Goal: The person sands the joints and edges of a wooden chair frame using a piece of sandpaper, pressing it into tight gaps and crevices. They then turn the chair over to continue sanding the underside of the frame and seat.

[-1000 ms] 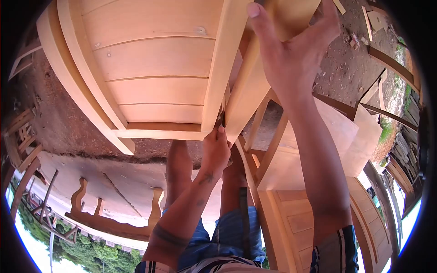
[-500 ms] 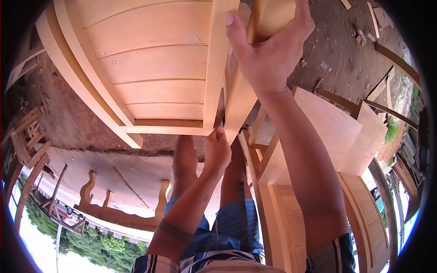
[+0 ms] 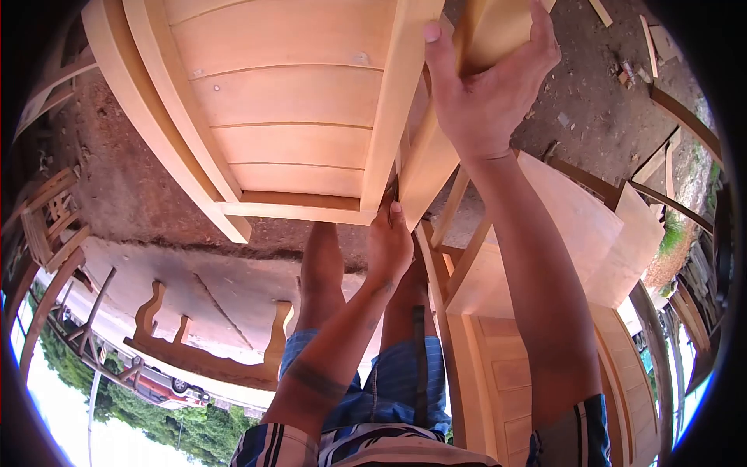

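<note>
A pale wooden slatted panel (image 3: 296,101) with a frame fills the upper middle of the head view. Beside its right stile (image 3: 398,101) runs a thick wooden post (image 3: 433,159), a narrow gap between them. My right hand (image 3: 490,101) is clasped over the upper part of this post, thumb resting by the stile and fingers over the far side. At the lower end of the gap my left hand (image 3: 391,237) is closed, thumb up, around something thin and dark that I cannot make out. Part of it is hidden by the fingers.
To the right stand another wooden piece with panels (image 3: 498,358) and flat boards (image 3: 560,226). A curved wooden frame (image 3: 210,358) lies lower left, and a slatted wooden piece (image 3: 54,222) is at far left. Scraps litter the dirt ground (image 3: 591,101).
The panel, post and both hands have shifted a little to the right in view, the left hand also slightly up. Both hands keep their grips.
</note>
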A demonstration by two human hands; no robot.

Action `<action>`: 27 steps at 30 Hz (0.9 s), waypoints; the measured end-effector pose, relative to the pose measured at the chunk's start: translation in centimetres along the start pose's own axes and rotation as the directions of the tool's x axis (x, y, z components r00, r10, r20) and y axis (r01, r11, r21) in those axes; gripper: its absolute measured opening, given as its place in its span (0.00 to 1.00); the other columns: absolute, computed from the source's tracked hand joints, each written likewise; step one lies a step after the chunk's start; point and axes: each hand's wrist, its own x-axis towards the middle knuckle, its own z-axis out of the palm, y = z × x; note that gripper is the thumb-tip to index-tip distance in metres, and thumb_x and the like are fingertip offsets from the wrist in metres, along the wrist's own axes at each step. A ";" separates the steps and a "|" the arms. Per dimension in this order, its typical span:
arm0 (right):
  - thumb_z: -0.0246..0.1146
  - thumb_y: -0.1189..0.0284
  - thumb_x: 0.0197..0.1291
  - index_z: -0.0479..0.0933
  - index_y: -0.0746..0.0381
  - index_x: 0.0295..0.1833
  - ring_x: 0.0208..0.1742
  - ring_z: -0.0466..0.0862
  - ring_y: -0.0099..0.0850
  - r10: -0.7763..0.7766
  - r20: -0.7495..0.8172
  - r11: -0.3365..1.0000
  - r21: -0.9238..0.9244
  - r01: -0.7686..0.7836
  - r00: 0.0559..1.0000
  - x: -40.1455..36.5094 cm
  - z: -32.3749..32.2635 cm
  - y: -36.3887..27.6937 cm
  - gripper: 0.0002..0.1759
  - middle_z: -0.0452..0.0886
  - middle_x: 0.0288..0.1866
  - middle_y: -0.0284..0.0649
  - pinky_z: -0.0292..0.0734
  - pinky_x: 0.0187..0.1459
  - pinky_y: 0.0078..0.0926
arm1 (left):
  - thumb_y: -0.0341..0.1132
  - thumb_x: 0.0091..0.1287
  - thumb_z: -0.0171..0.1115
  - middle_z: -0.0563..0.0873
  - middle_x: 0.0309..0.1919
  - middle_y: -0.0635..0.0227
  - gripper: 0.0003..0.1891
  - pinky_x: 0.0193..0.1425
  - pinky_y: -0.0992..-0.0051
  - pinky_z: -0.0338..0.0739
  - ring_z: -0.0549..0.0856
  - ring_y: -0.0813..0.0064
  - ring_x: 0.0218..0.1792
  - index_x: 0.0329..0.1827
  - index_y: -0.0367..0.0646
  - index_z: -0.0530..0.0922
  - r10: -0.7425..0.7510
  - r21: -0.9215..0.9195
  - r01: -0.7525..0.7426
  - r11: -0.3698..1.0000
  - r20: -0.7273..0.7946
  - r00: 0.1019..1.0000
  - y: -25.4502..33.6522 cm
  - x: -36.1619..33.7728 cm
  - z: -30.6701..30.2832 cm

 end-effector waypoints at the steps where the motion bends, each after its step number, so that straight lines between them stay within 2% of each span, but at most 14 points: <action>1: 0.69 0.67 0.57 0.55 0.70 0.71 0.68 0.63 0.53 -0.042 0.010 0.999 -0.003 0.042 0.999 -0.9 -0.2 0.2 0.43 0.56 0.70 0.57 0.60 0.67 0.48 | 0.42 0.76 0.50 0.84 0.49 0.47 0.23 0.53 0.60 0.77 0.83 0.48 0.48 0.67 0.35 0.70 0.024 -0.035 -0.022 0.999 0.041 0.999 -0.2 -0.3 -0.2; 2: 0.69 0.69 0.59 0.54 0.69 0.71 0.67 0.63 0.50 -0.088 0.015 0.996 -0.004 0.089 0.996 -1.7 -0.3 0.5 0.41 0.53 0.71 0.55 0.59 0.67 0.49 | 0.41 0.75 0.52 0.84 0.49 0.47 0.24 0.53 0.61 0.77 0.84 0.49 0.48 0.69 0.35 0.67 0.047 -0.072 -0.041 0.997 0.083 0.995 0.6 -0.9 -0.8; 4: 0.68 0.68 0.58 0.63 0.69 0.66 0.65 0.63 0.52 -0.153 0.146 0.988 0.029 0.151 0.977 -5.5 -3.0 0.2 0.33 0.57 0.70 0.57 0.58 0.66 0.49 | 0.40 0.73 0.56 0.84 0.49 0.48 0.28 0.52 0.62 0.77 0.84 0.52 0.47 0.72 0.36 0.63 0.051 -0.105 -0.031 0.994 0.193 0.980 2.8 -2.6 -2.4; 5: 0.68 0.69 0.57 0.68 0.67 0.62 0.65 0.64 0.49 -0.192 0.292 0.981 0.024 0.194 0.937 -7.6 -4.8 -0.3 0.30 0.60 0.69 0.54 0.58 0.66 0.50 | 0.37 0.69 0.61 0.84 0.48 0.47 0.32 0.50 0.64 0.78 0.84 0.55 0.45 0.74 0.36 0.61 0.084 -0.139 -0.052 0.989 0.230 0.969 3.1 -3.0 -3.1; 6: 0.68 0.70 0.55 0.72 0.65 0.59 0.66 0.65 0.47 -0.226 0.437 0.971 0.030 0.237 0.870 -9.6 -6.4 -0.7 0.26 0.64 0.68 0.50 0.57 0.67 0.51 | 0.36 0.68 0.61 0.83 0.47 0.46 0.33 0.51 0.64 0.78 0.84 0.54 0.45 0.74 0.35 0.60 0.119 -0.125 -0.095 0.988 0.203 0.972 2.3 -3.1 -3.1; 8: 0.66 0.73 0.54 0.77 0.61 0.55 0.65 0.70 0.39 -0.255 0.776 0.959 0.125 0.255 0.576 -11.8 -8.4 -1.6 0.21 0.72 0.63 0.40 0.55 0.70 0.51 | 0.34 0.65 0.61 0.83 0.46 0.44 0.35 0.51 0.63 0.78 0.84 0.52 0.47 0.74 0.35 0.60 0.179 -0.106 -0.162 0.981 0.178 0.968 1.6 -3.9 -3.0; 12: 0.62 0.71 0.56 0.78 0.59 0.56 0.64 0.73 0.33 -0.377 0.890 0.809 0.181 0.559 0.258 -12.1 -7.4 -3.2 0.20 0.75 0.60 0.34 0.53 0.74 0.47 | 0.34 0.64 0.60 0.83 0.47 0.41 0.36 0.52 0.58 0.77 0.84 0.47 0.49 0.75 0.35 0.58 0.324 -0.007 -0.327 0.945 0.155 0.933 -1.2 -3.5 -2.6; 14: 0.60 0.68 0.59 0.79 0.59 0.53 0.64 0.73 0.32 -0.416 0.906 0.688 0.254 0.680 0.083 -10.7 -6.0 -3.6 0.16 0.76 0.57 0.34 0.52 0.76 0.43 | 0.35 0.66 0.58 0.81 0.48 0.38 0.30 0.53 0.55 0.77 0.84 0.45 0.48 0.70 0.34 0.62 0.288 -0.058 -0.283 0.957 0.211 0.934 -0.7 -3.5 -3.2; 17: 0.61 0.69 0.58 0.79 0.60 0.53 0.63 0.73 0.32 -0.396 0.906 0.656 0.391 0.645 -0.146 -9.4 -5.4 -4.3 0.18 0.77 0.54 0.34 0.54 0.75 0.40 | 0.35 0.67 0.57 0.78 0.47 0.35 0.25 0.52 0.54 0.78 0.83 0.43 0.46 0.65 0.33 0.65 0.264 -0.105 -0.245 0.964 0.265 0.927 0.4 -3.8 -4.4; 19: 0.62 0.69 0.56 0.77 0.62 0.56 0.65 0.72 0.31 -0.367 0.922 0.636 0.347 0.690 -0.125 -10.2 -5.6 -4.1 0.21 0.77 0.55 0.36 0.53 0.75 0.39 | 0.36 0.68 0.57 0.77 0.46 0.33 0.22 0.51 0.53 0.78 0.83 0.41 0.44 0.61 0.32 0.67 0.257 -0.086 -0.243 0.966 0.269 0.928 1.3 -4.2 -4.9; 20: 0.63 0.69 0.55 0.76 0.63 0.57 0.66 0.72 0.31 -0.353 0.928 0.623 0.328 0.710 -0.119 -10.7 -5.6 -4.0 0.22 0.77 0.55 0.37 0.53 0.75 0.38 | 0.36 0.67 0.58 0.78 0.47 0.37 0.22 0.52 0.54 0.77 0.83 0.43 0.47 0.60 0.32 0.68 0.247 -0.066 -0.238 0.969 0.258 0.934 1.3 -4.1 -4.8; 23: 0.62 0.68 0.56 0.76 0.62 0.57 0.66 0.72 0.32 -0.256 0.946 0.540 0.311 0.782 -0.200 -11.2 -5.1 -4.0 0.22 0.77 0.57 0.38 0.56 0.74 0.37 | 0.36 0.66 0.61 0.80 0.50 0.44 0.22 0.56 0.57 0.76 0.82 0.47 0.51 0.60 0.33 0.70 0.256 -0.051 -0.251 0.967 0.207 0.944 1.2 -4.2 -4.5; 26: 0.59 0.68 0.59 0.80 0.60 0.46 0.60 0.77 0.28 -0.366 0.903 0.543 0.405 0.736 -0.226 -10.9 -3.5 -2.9 0.13 0.82 0.50 0.35 0.62 0.68 0.32 | 0.39 0.68 0.62 0.79 0.52 0.45 0.25 0.55 0.59 0.77 0.83 0.51 0.50 0.63 0.36 0.69 0.317 -0.087 -0.307 0.948 0.137 0.939 0.4 -5.4 -5.2; 27: 0.59 0.68 0.59 0.81 0.60 0.46 0.59 0.77 0.28 -0.354 0.900 0.533 0.417 0.736 -0.254 -11.0 -3.0 -2.6 0.12 0.83 0.49 0.35 0.64 0.67 0.31 | 0.40 0.68 0.63 0.78 0.53 0.45 0.25 0.55 0.60 0.78 0.84 0.53 0.49 0.64 0.36 0.69 0.330 -0.084 -0.321 0.943 0.129 0.935 -0.3 -5.8 -5.9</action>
